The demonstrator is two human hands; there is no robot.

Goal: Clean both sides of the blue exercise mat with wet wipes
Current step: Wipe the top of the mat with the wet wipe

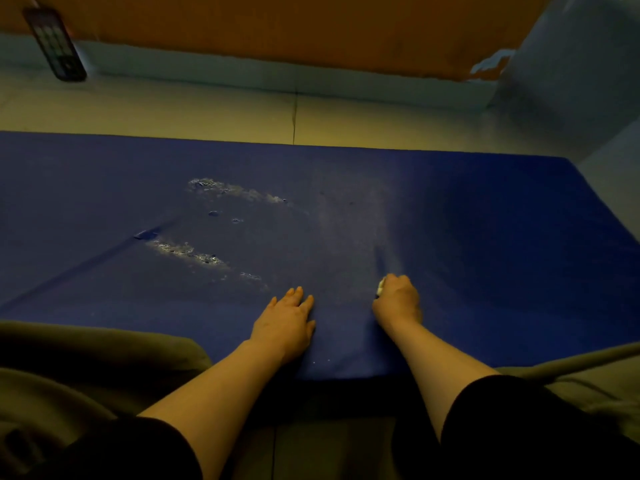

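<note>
Right hand (398,299): fingers curled into a loose fist, knuckles up, gripping a wadded white wet wipe (381,285). Only a small pale edge of the wipe shows at the thumb side of the fist; the rest is hidden inside the hand. Fist and wipe rest on the blue exercise mat (485,237), near its front edge, right of centre.

Left hand (287,322): palm down, fingers straight and close together, pressed flat on the mat just left of the right hand. It holds nothing. Both forearms are bare; dark sleeves (512,420) are pushed up toward the elbows.

Mat: lies flat on the pale tiled floor (207,109), running across the view from left to right, its far edge parallel to the wall. Surface condition: two ragged, whitish worn streaks (187,251) left of centre, where the top layer looks chipped or flaked, with a few small pits between them. A faint lighter smear (349,220) runs away from the right hand toward the far edge. A shallow crease runs diagonally from the left streak toward the near left corner.

Surroundings: an olive-grey blanket or cushion (69,362) overlaps the near left side of the mat; similar fabric is at lower right. A dark remote control (55,43) leans at the base of the orange wall (277,26), far left. A grey-blue upright surface (581,64) is at the far right.
</note>
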